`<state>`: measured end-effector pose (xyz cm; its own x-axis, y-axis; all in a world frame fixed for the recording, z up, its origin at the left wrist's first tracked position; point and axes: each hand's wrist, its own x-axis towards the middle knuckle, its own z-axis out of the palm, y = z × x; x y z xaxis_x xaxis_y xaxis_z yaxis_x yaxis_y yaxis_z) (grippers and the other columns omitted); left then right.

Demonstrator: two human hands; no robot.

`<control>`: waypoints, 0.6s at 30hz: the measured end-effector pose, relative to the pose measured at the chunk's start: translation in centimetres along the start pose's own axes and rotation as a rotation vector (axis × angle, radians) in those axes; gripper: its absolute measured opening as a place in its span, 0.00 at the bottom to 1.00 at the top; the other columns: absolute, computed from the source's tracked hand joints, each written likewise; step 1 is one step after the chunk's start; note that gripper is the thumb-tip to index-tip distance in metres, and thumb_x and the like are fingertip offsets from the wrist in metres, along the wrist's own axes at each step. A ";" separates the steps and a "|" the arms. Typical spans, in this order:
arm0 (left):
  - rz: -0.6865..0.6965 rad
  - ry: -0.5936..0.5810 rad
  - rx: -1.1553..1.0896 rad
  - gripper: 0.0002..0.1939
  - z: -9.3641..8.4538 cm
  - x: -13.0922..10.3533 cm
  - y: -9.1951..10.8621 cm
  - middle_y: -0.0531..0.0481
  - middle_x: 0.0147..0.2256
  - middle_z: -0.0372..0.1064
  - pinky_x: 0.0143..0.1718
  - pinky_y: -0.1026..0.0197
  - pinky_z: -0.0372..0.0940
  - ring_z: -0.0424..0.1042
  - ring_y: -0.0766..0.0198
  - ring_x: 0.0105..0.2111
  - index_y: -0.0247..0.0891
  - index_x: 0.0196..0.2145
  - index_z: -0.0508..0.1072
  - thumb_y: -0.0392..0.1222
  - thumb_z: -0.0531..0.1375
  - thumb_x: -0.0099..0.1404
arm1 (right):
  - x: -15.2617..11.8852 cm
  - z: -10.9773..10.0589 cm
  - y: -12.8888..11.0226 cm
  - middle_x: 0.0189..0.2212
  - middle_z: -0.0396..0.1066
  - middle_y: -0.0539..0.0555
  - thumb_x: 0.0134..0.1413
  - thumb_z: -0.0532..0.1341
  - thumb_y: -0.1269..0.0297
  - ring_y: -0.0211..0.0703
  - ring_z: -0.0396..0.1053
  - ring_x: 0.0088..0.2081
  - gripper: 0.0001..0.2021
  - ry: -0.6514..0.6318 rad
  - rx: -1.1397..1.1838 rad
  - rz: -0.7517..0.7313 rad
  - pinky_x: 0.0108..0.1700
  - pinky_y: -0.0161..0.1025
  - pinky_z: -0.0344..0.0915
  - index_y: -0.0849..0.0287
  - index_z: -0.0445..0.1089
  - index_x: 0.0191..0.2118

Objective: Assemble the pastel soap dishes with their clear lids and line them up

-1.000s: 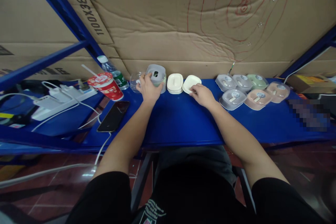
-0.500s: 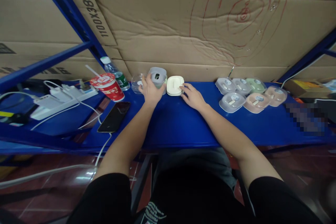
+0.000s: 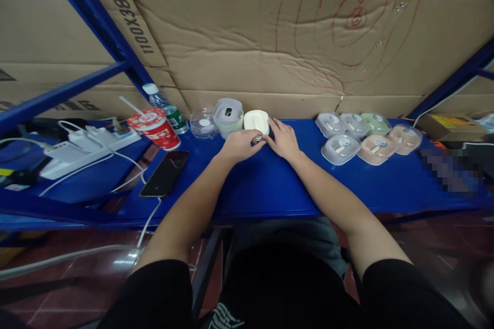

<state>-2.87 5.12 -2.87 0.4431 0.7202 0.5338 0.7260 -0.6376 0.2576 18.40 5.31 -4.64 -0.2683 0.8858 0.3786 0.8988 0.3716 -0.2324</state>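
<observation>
A stack of cream-coloured rounded-square plastic pieces [image 3: 256, 120] lies on the blue shelf between my hands. My left hand [image 3: 244, 145] is at the stack's front edge, its thumb and fingers pinched there. My right hand [image 3: 284, 138] is against the right side, with the thumb near the front corner and the fingers curled along the edge. Left of the stack stands a pile of greyish-lilac pieces [image 3: 227, 111] with a dark oval slot on top; a greenish piece shows beneath it. Clear plastic covers [image 3: 204, 122] are beside that pile.
Several clear-lidded cases [image 3: 341, 149] in grey, green and pink are grouped on the right. A red cup [image 3: 159, 128] with a straw, a water bottle [image 3: 170, 110] and a phone [image 3: 164, 173] are on the left. Behind is a cardboard sheet [image 3: 231, 25]; a blue post [image 3: 104, 15] rises at left.
My left hand has come off the greyish-lilac pile and moved right and nearer, to the front of the cream stack. My right hand has closed in along the stack's right side.
</observation>
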 end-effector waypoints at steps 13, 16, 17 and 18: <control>-0.232 -0.315 0.069 0.39 0.3 -0.2 0.0 0.39 0.59 0.76 0.58 0.48 0.69 0.75 0.44 0.59 0.38 0.73 0.60 0.57 0.62 0.71 | -2.9 -6.9 0.9 0.71 0.64 0.65 0.68 0.59 0.40 0.73 0.57 0.71 0.33 -0.108 -0.121 0.142 0.71 0.83 0.36 0.55 0.68 0.69; -0.289 -0.308 0.072 0.38 0.1 0.0 0.4 0.41 0.56 0.78 0.56 0.48 0.69 0.76 0.44 0.57 0.39 0.72 0.61 0.56 0.63 0.71 | -2.8 -9.2 2.9 0.71 0.63 0.66 0.66 0.60 0.37 0.78 0.59 0.70 0.38 -0.211 -0.147 0.306 0.68 0.85 0.43 0.54 0.65 0.72; -0.307 -0.307 0.067 0.39 0.0 0.1 0.6 0.42 0.54 0.79 0.55 0.48 0.69 0.77 0.44 0.55 0.39 0.72 0.60 0.56 0.63 0.71 | -2.8 -9.7 3.6 0.72 0.61 0.67 0.65 0.61 0.37 0.78 0.59 0.70 0.39 -0.254 -0.150 0.349 0.68 0.83 0.49 0.55 0.63 0.73; -0.320 -0.306 0.059 0.39 -0.1 0.1 0.7 0.43 0.52 0.80 0.54 0.48 0.70 0.78 0.44 0.54 0.39 0.73 0.60 0.55 0.63 0.71 | -2.8 -10.1 4.2 0.73 0.60 0.69 0.64 0.61 0.37 0.78 0.59 0.70 0.41 -0.289 -0.151 0.377 0.67 0.78 0.54 0.57 0.61 0.74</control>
<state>-2.38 4.76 -2.51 0.3202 0.9320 0.1697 0.8766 -0.3594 0.3200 26.45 1.56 2.33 0.0195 0.9995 0.0240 0.9862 -0.0153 -0.1647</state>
